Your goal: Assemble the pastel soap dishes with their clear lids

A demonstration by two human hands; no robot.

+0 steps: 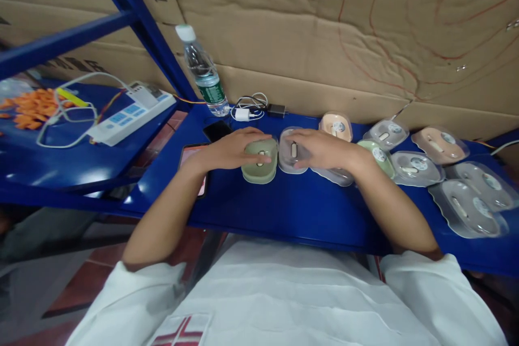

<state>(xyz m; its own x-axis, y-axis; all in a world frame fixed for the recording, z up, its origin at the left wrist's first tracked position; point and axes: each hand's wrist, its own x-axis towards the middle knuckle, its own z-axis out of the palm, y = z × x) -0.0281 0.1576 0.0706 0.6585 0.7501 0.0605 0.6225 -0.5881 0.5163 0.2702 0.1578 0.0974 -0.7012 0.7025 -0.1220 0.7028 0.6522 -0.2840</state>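
A green rounded plastic container sits on the blue table in front of me. My left hand grips it from the left, its thumb lying across the top by a small light-coloured latch. Just to its right stands a grey rounded container in clear plastic, with a pale oblong piece on top. My right hand holds this one from the right, fingers on its far part and thumb near its front. The two containers stand side by side, almost touching. Partly under my right forearm lies another clear-edged container.
Several similar containers in grey, peach and green, such as a peach one, spread along the right. A phone, water bottle and charger are left and behind. Further left are a power strip and orange pieces.
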